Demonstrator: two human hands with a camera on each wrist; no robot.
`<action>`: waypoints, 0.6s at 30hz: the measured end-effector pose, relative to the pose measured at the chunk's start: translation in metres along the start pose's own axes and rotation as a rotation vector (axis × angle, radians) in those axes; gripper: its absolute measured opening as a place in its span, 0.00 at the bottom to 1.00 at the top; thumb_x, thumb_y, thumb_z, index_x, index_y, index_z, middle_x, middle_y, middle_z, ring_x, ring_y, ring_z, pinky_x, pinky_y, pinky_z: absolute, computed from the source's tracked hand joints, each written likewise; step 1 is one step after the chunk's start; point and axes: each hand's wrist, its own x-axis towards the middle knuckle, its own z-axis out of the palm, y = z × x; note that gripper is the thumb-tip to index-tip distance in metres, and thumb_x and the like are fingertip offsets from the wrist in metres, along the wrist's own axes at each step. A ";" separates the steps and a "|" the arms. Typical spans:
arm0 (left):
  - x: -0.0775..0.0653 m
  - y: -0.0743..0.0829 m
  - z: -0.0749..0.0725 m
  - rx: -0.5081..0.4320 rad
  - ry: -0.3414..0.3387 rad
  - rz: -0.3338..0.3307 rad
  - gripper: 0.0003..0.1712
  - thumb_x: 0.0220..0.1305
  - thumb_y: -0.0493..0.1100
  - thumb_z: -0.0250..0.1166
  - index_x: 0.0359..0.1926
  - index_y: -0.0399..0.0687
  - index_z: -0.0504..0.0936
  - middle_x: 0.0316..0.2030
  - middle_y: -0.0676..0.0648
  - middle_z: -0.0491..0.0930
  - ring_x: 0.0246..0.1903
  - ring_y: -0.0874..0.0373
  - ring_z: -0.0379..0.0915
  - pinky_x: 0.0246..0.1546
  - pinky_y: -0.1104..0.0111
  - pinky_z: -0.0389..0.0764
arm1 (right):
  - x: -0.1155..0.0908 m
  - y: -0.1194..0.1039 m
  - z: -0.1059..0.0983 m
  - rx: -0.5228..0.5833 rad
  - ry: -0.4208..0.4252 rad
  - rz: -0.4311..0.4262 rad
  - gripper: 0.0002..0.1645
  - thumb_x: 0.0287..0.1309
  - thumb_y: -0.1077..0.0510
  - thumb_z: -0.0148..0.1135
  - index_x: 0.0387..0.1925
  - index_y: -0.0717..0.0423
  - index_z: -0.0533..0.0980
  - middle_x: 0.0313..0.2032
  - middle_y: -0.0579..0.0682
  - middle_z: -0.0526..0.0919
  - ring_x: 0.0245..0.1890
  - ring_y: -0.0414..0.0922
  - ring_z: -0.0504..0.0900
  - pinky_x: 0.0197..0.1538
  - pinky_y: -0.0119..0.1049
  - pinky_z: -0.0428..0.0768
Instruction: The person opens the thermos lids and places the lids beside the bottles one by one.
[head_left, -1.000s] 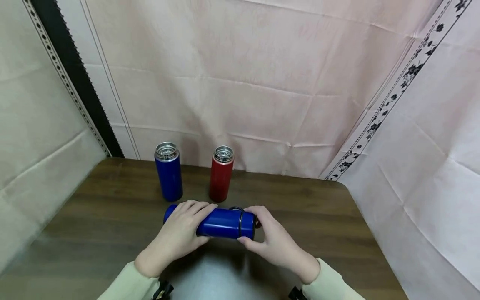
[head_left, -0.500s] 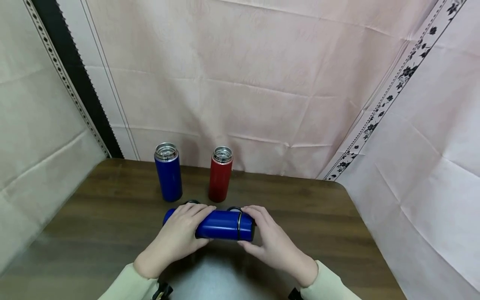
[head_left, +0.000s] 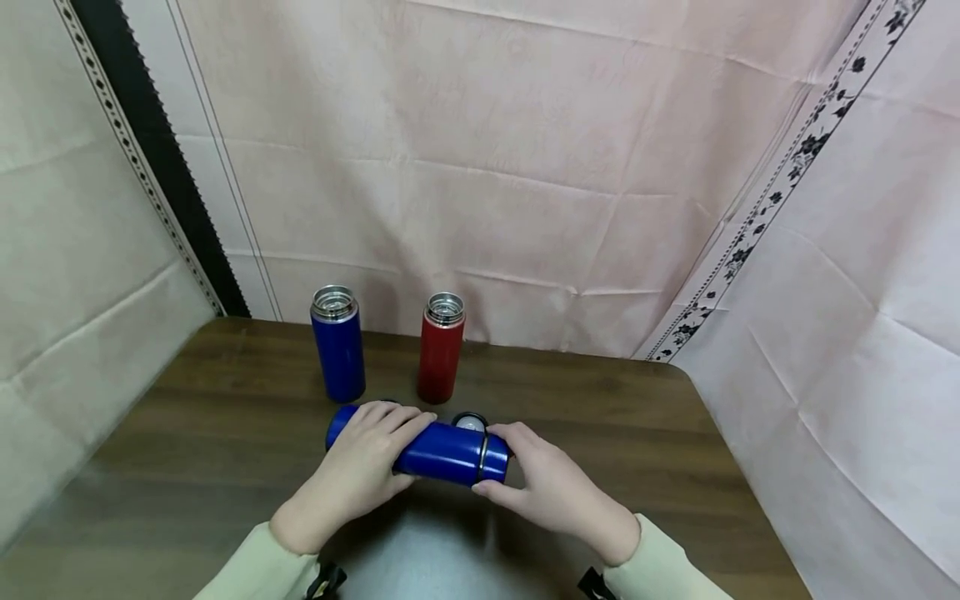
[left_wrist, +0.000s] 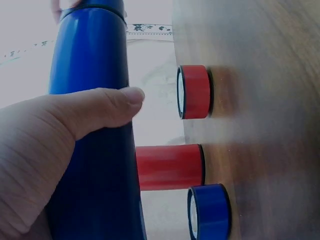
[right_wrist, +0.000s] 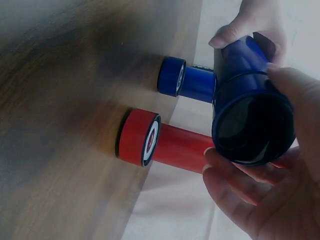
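A blue thermos [head_left: 442, 452] lies roughly level above the table, its right end tilted slightly toward me. My left hand [head_left: 365, 462] grips its body, with the thumb across the near side in the left wrist view. At the right end, past a dark seam, is the blue thermos lid [head_left: 493, 458], whose end face looks dark and glossy in the right wrist view. My right hand [head_left: 551, 479] holds this lid between thumb and fingers. Just behind stand a red lid [left_wrist: 196, 92] and a blue lid [left_wrist: 212, 212], mostly hidden from the head view.
Toward the back of the wooden table [head_left: 585, 400] stand an uncapped blue thermos [head_left: 339, 350] and an uncapped red thermos [head_left: 441, 354], both upright with steel mouths. Pale cloth [head_left: 525, 208] hangs behind and at both sides.
The thermos's right end has dipped a little toward me, so more of one loose lid's top shows behind it. Both hands keep their hold.
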 end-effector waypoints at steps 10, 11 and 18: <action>-0.002 0.004 0.002 -0.029 -0.063 -0.048 0.45 0.43 0.58 0.78 0.63 0.52 0.73 0.54 0.48 0.77 0.54 0.47 0.70 0.59 0.47 0.64 | 0.000 0.003 0.004 -0.199 0.058 -0.135 0.41 0.52 0.37 0.69 0.64 0.47 0.67 0.54 0.43 0.73 0.50 0.41 0.76 0.53 0.41 0.78; -0.002 0.005 0.002 -0.031 -0.072 -0.057 0.45 0.43 0.58 0.78 0.63 0.52 0.73 0.54 0.48 0.77 0.54 0.47 0.70 0.59 0.47 0.64 | 0.000 0.003 0.004 -0.216 0.065 -0.151 0.41 0.52 0.37 0.69 0.63 0.48 0.67 0.55 0.44 0.73 0.51 0.42 0.76 0.54 0.41 0.77; 0.000 0.002 -0.003 -0.041 -0.120 -0.117 0.45 0.44 0.62 0.77 0.63 0.54 0.73 0.55 0.49 0.77 0.55 0.49 0.70 0.60 0.49 0.64 | 0.005 0.006 0.005 -0.348 0.212 -0.333 0.42 0.47 0.47 0.76 0.62 0.53 0.69 0.57 0.50 0.73 0.56 0.48 0.73 0.59 0.46 0.73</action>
